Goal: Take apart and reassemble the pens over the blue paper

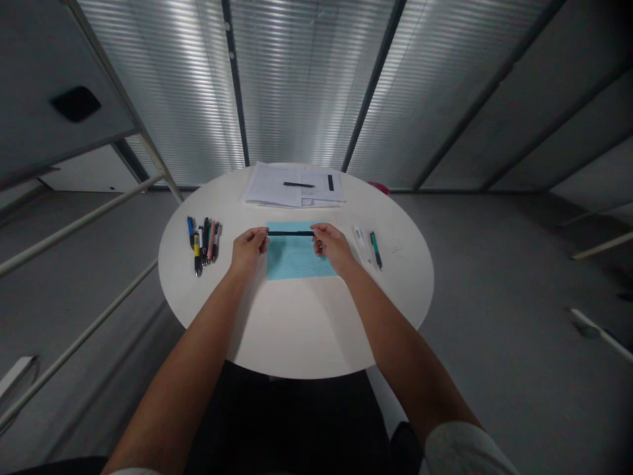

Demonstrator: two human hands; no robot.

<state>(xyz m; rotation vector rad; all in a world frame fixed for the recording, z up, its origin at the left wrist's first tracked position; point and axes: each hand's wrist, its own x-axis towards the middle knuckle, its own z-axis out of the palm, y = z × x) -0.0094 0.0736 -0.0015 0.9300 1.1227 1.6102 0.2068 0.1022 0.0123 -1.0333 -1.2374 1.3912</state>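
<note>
Currently left hand [248, 249] and right hand [332, 244] each pinch an end of a black pen [290, 233] held level between them above the blue sheet [297, 262]; uneven pulling could drop it.

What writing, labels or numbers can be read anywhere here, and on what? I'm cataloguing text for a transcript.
No text here can be read.
Stack of white printed papers at the far edge of the round white table: faint lines, too small and blurred.
Light blue paper sheet: faint marks, illegible.
Thin black pen held between the left hand and right hand: no legible label.
</note>
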